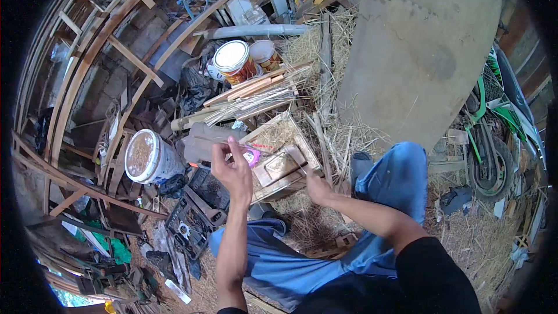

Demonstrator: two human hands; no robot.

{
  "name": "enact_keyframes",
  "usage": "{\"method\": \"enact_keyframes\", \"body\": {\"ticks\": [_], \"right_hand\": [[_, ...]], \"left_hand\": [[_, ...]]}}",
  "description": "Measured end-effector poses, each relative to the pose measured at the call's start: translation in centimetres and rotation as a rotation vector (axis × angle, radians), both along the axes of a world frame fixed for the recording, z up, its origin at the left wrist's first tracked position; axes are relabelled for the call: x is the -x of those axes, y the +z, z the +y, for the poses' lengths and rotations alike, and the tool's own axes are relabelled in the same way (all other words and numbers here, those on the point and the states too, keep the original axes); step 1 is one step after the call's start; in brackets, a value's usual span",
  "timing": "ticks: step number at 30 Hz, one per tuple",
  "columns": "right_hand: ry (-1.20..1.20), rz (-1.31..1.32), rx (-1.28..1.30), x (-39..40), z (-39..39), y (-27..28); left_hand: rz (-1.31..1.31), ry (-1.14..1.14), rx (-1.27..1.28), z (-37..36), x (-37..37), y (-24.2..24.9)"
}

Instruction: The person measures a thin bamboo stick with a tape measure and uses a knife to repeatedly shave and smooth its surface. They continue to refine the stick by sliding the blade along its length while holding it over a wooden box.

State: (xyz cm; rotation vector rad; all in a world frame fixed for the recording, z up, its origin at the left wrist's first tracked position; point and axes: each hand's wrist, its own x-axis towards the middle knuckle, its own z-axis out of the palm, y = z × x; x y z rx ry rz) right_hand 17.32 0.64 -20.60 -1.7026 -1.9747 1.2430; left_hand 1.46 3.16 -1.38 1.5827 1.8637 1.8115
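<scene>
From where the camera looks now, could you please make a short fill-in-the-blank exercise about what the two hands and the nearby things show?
1. The left hand holds up a thin ____ between its fingers.
2. The white bucket lies to the ____ of the left hand in the picture.
3. The right hand is lower, close to a shallow ____ box with straw around it.
4. The person's legs are covered by ____ jeans.

Missing words: stick; left; wooden; blue

Counts: 2 hands, left hand (pixel 232 170) and right hand (pixel 317 187). 2 paint cans (pixel 235 61), 1 white bucket (pixel 150 156), 1 wooden box (pixel 279 151), 1 motorbike (pixel 500 134), 1 grey pipe (pixel 250 31).
</scene>
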Motion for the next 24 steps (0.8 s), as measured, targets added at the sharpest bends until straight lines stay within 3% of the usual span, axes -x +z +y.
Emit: {"method": "enact_keyframes", "body": {"ticks": [4,6,8,11,15,16,17,20,22,24], "right_hand": [[0.053,-0.01,0.0,-0.6,0.8,-1.5],[0.023,0.038,0.004,-0.3,1.6,-0.8],[-0.204,0.041,-0.35,0.1,3.5,2.9],[-0.319,0.17,-0.626,-0.9,8.7,7.9],[-0.008,0.114,-0.51,-2.0,11.5,16.8],[0.143,0.069,-0.338,-2.1,11.8,18.4],[0.29,0.021,-0.163,-2.1,12.1,19.1],[0.572,0.197,-0.196,-3.0,11.9,17.6],[0.61,0.075,-0.156,-2.4,10.6,19.7],[0.495,0.15,-0.133,-1.6,9.6,21.7]], "left_hand": [[0.121,0.122,-0.085,1.1,1.9,0.4],[0.048,0.157,-0.109,2.2,4.4,0.0],[-0.266,0.054,-0.179,2.8,6.4,0.6],[-0.454,0.023,-0.18,3.4,9.9,-0.6],[-0.643,-0.037,-0.156,4.0,11.0,-1.3],[-0.66,-0.052,-0.113,3.8,10.8,-0.9],[-0.687,-0.067,-0.131,3.5,10.5,-0.7],[-0.715,-0.041,-0.146,3.7,11.4,-0.8],[-0.744,-0.023,-0.182,3.8,12.6,-1.1],[-0.769,-0.017,-0.216,4.0,13.0,-0.9]]}}
